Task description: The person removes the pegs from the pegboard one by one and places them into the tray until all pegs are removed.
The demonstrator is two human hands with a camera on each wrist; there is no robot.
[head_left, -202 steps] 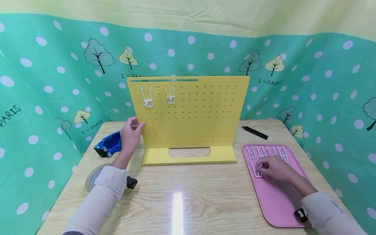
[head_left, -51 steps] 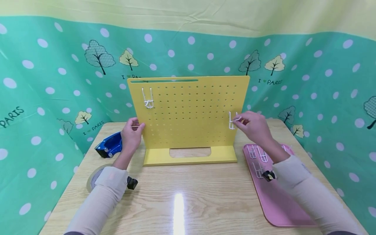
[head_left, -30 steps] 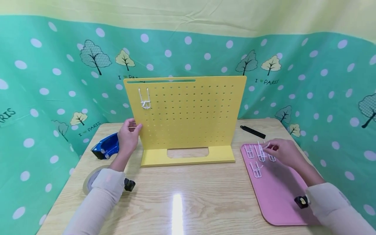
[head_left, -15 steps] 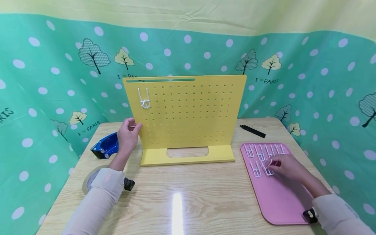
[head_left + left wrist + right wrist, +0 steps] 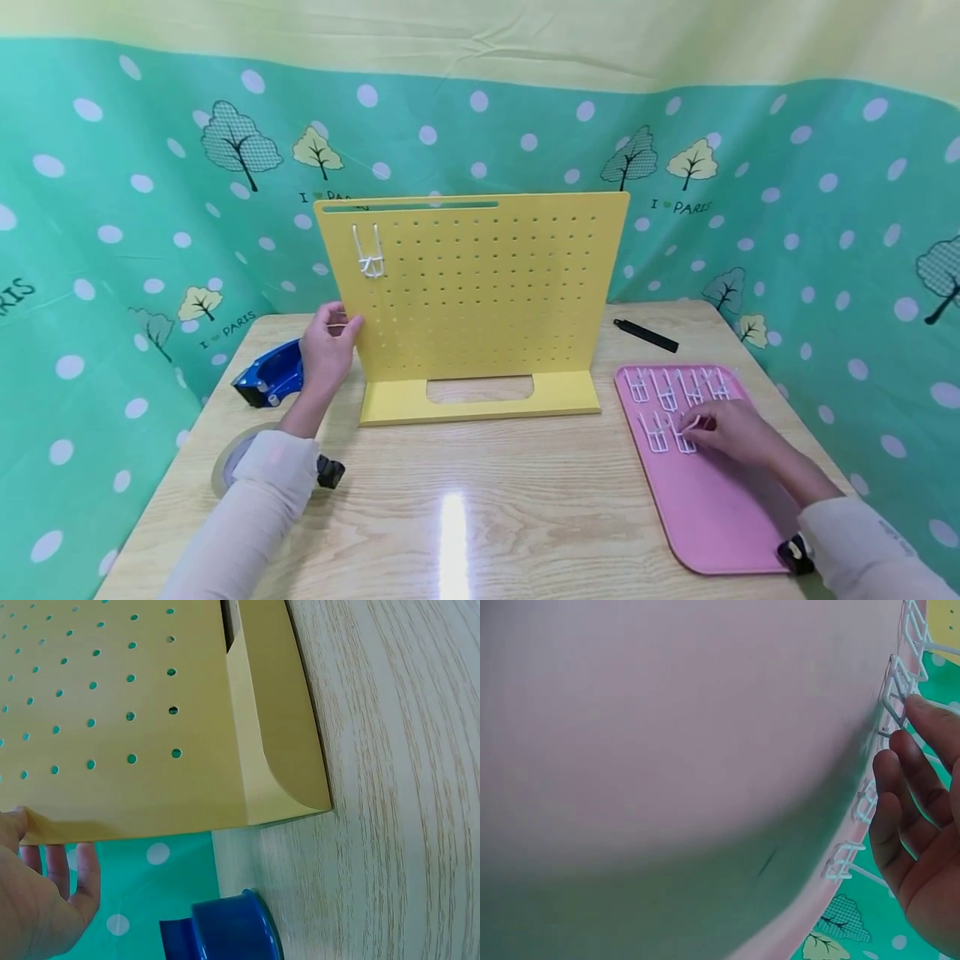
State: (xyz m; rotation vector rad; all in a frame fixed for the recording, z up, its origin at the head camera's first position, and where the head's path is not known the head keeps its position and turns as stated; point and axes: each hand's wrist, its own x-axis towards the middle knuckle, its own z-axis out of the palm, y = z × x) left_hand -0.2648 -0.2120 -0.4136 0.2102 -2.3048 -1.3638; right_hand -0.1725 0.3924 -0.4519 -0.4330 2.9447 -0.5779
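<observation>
My left hand point(image 5: 327, 354) grips the left edge of the upright yellow pegboard point(image 5: 480, 333), thumb on the front and fingers behind, as the left wrist view shows. One white wire hook point(image 5: 371, 265) hangs near the board's upper left corner. On the pink tray point(image 5: 720, 525) at the right, my right hand point(image 5: 731, 429) pinches another white wire hook point(image 5: 683, 442) between thumb and fingertips. That hook point(image 5: 895, 694) is beside the tray's rim in the right wrist view. To its left lies a similar hook point(image 5: 655, 436), with a row of several more along the tray's far edge.
A blue tape dispenser point(image 5: 273, 375) stands left of the board, and a roll of tape point(image 5: 225, 467) lies partly under my left forearm. Behind the tray is a black flat bar point(image 5: 647, 335). A polka-dot curtain point(image 5: 480, 142) encloses the wooden table point(image 5: 525, 500).
The second hook is gone from the board. My right hand carried it past the board's right side and down onto the tray's second row. My left hand stayed on the board's edge.
</observation>
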